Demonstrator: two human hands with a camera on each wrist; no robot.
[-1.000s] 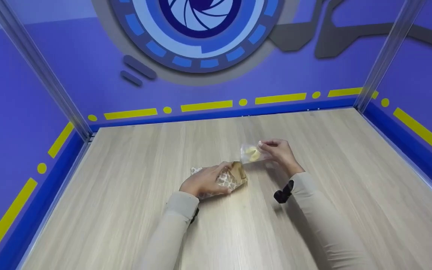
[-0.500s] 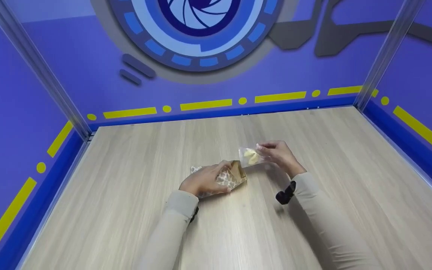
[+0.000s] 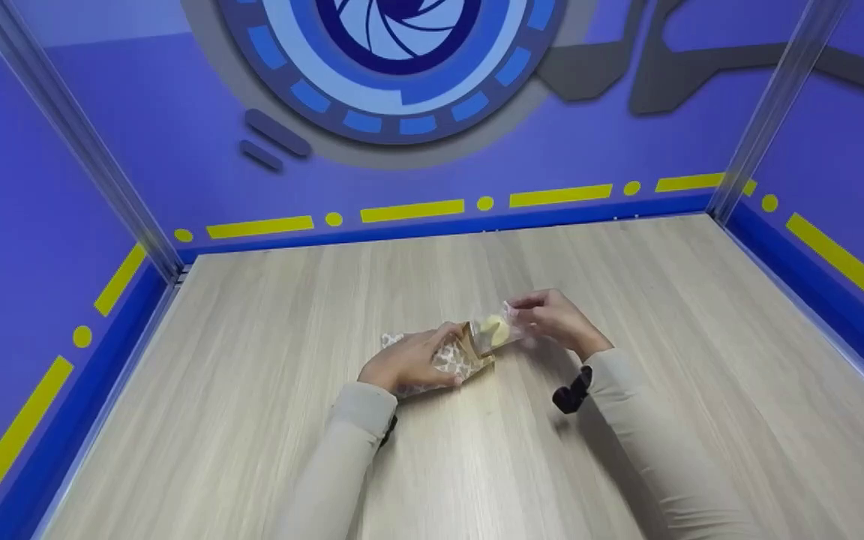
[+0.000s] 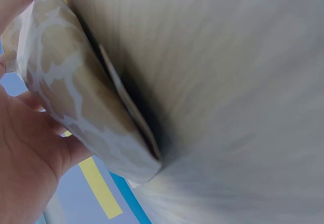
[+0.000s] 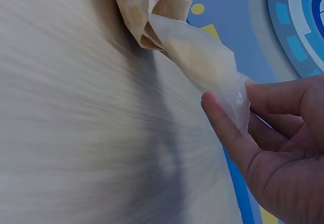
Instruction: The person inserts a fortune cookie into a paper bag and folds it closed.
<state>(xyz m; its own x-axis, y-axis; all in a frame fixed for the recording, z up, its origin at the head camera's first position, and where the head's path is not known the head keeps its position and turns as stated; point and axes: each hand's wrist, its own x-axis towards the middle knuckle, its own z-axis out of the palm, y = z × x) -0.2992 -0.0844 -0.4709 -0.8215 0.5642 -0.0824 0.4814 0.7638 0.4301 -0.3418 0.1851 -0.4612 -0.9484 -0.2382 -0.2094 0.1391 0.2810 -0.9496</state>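
Observation:
A brown paper bag with a white giraffe-like pattern (image 3: 453, 361) lies on its side on the table, its mouth facing right. My left hand (image 3: 409, 361) grips it from above; the left wrist view shows the patterned bag (image 4: 76, 82) beside the palm (image 4: 30, 153). My right hand (image 3: 558, 322) pinches the end of a small clear packet (image 3: 493, 331) with a pale yellow piece inside. In the right wrist view the packet's far end (image 5: 197, 62) is in the bag's mouth (image 5: 147, 11), while thumb and fingers of the right hand (image 5: 283, 133) hold its near end.
The light wood table (image 3: 267, 315) is bounded by a blue-purple back wall (image 3: 402, 180) and side panels (image 3: 27, 225). A black device (image 3: 572, 390) is strapped at the right wrist, above the table.
My right hand has moved slightly down and left, bringing the packet's far end from beside the bag into its mouth. The left hand and bag have stayed nearly still.

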